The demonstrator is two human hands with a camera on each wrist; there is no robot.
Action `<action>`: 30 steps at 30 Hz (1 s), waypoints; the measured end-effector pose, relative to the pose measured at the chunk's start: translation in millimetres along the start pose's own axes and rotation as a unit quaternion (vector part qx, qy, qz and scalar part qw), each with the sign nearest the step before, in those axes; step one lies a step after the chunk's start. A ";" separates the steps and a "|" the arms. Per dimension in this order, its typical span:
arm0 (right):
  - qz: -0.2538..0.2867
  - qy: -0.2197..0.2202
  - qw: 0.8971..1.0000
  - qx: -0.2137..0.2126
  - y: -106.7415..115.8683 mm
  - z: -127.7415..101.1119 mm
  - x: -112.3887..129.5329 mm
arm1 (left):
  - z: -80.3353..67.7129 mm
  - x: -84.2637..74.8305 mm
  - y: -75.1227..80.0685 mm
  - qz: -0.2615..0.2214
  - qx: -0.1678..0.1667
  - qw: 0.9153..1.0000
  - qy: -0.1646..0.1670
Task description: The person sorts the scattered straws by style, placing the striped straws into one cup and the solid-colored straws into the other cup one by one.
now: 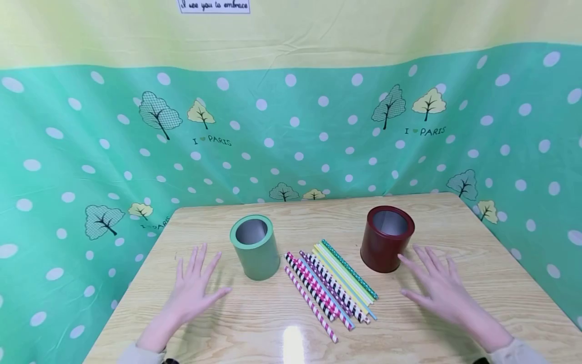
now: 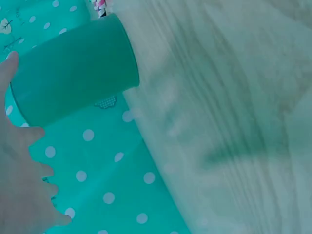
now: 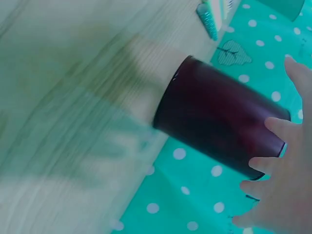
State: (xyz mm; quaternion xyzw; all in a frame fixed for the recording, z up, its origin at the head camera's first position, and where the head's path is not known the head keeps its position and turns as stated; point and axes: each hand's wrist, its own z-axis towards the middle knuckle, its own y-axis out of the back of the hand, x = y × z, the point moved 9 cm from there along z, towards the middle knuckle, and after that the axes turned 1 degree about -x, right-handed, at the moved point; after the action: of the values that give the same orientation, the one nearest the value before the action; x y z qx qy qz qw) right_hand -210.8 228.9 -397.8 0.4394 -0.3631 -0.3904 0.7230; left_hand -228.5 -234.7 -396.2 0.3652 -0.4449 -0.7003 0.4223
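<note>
A green cylindrical tin (image 1: 255,246) stands upright on the wooden table (image 1: 477,283), its open mouth up. A dark red tin (image 1: 386,238) stands upright to its right. Between them lies a row of several patterned paper straws (image 1: 328,285), side by side. My left hand (image 1: 194,284) lies flat, fingers spread, just left of the green tin (image 2: 73,68). My right hand (image 1: 437,286) lies flat beside the red tin (image 3: 219,131), fingertips near its base. Neither hand holds anything. The wrist views are blurred.
A teal polka-dot cloth (image 1: 291,141) with tree prints hangs behind the table and on both sides of it. The table's left and right edges slant inward toward the back.
</note>
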 end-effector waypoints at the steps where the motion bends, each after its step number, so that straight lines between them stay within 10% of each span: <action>1: 0.006 0.004 1.000 -0.001 0.8 0.9 3.5 | 1.2 0.3 1.9 0.002 -0.003 1.000 -0.002; 17: 0.066 0.069 0.995 0.003 -4.9 25.5 41.8 | 23.2 4.4 23.7 -0.079 -0.026 0.997 0.005; 30: 0.144 0.030 0.986 0.083 -39.9 50.0 45.2 | 38.0 5.8 30.4 -0.158 -0.069 0.985 0.012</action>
State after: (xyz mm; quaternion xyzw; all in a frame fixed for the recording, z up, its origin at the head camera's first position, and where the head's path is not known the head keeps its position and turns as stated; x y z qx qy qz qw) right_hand -244.4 159.1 -408.8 0.4523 -0.4321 -0.2376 0.7431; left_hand -256.2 -235.6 -355.8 0.4097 -0.3272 -0.7825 0.3360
